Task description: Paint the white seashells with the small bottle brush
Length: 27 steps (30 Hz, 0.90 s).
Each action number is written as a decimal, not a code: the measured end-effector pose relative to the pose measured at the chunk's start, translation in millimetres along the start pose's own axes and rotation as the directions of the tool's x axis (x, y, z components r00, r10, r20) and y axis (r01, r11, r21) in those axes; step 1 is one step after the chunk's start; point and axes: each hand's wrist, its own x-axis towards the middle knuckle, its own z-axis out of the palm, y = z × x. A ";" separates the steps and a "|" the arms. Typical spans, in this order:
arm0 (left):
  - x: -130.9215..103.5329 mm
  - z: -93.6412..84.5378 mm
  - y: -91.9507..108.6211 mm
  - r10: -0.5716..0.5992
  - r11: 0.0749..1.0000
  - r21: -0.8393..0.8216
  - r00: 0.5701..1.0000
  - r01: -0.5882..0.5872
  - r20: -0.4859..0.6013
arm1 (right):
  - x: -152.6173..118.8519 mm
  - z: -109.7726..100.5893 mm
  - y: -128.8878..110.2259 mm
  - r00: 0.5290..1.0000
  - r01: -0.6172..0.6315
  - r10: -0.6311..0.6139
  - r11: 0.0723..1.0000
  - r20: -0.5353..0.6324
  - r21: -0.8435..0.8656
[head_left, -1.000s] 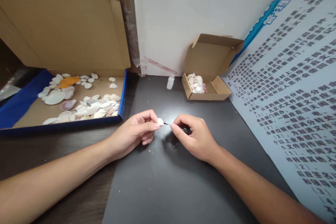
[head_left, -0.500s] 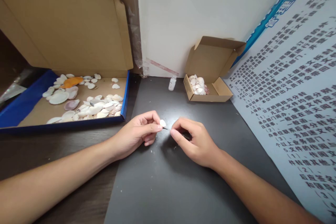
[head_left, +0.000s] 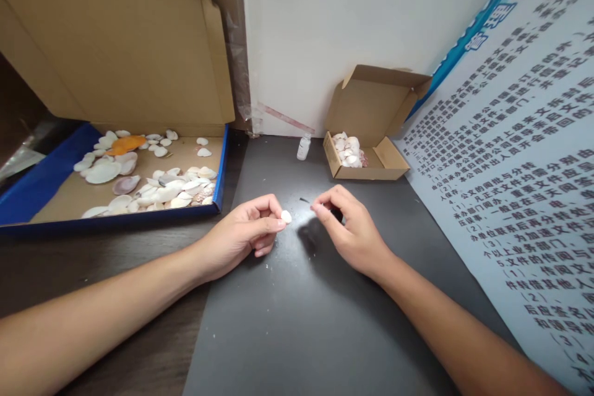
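Observation:
A small white seashell (head_left: 286, 216) is pinched between the thumb and forefinger of my left hand (head_left: 250, 227), held above the dark grey mat. To the right, my right hand (head_left: 350, 229) grips a thin brush (head_left: 304, 200) with a dark tip, which points left past the fingertips. Most of the brush is hidden by the fingers, though a black part shows beneath them. Brush and shell are apart. Behind the hands stands a small clear bottle (head_left: 304, 146) with a pale label, upright.
At left, a blue-edged cardboard box (head_left: 223, 167) with raised lid holds many shells and an orange one (head_left: 126, 145). A smaller open cardboard box (head_left: 394, 164) with shells stands at back right. White specks dot the grey mat (head_left: 278, 346). A printed sheet (head_left: 520, 198) slopes along the right.
My right hand has moved up and to the right, taking the brush away from the shell. My left hand stays nearly in place, with the shell slightly lower.

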 end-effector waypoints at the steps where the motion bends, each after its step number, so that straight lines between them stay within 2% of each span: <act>1: -0.1 0.2 0.1 -0.002 1.000 0.001 1.000 0.002 0.001 | 2.0 -1.3 2.3 1.000 -0.012 0.012 1.000 -0.020 0.003; 5: -0.4 0.7 0.4 -0.002 1.000 0.012 1.000 0.002 -0.001 | 7.7 -5.0 10.0 0.991 -0.085 0.092 0.994 -0.099 0.073; 8: -0.4 0.8 0.4 -0.001 1.000 0.021 1.000 0.001 -0.001 | 9.6 -5.9 15.0 0.983 -0.141 0.153 0.984 -0.104 0.107; 13: -0.5 0.1 0.1 0.002 1.000 0.021 1.000 -0.002 0.012 | 11.3 -6.8 20.1 0.982 -0.139 0.152 0.984 -0.114 0.108; 21: -1.0 0.7 0.3 0.003 1.000 0.024 1.000 -0.003 0.008 | 12.1 -4.1 23.0 0.973 -0.219 0.228 0.964 -0.046 0.148; 27: -0.4 1.0 0.0 -0.001 1.000 0.022 1.000 0.001 0.004 | 12.5 -1.5 27.2 0.976 -0.215 0.218 0.973 -0.022 0.087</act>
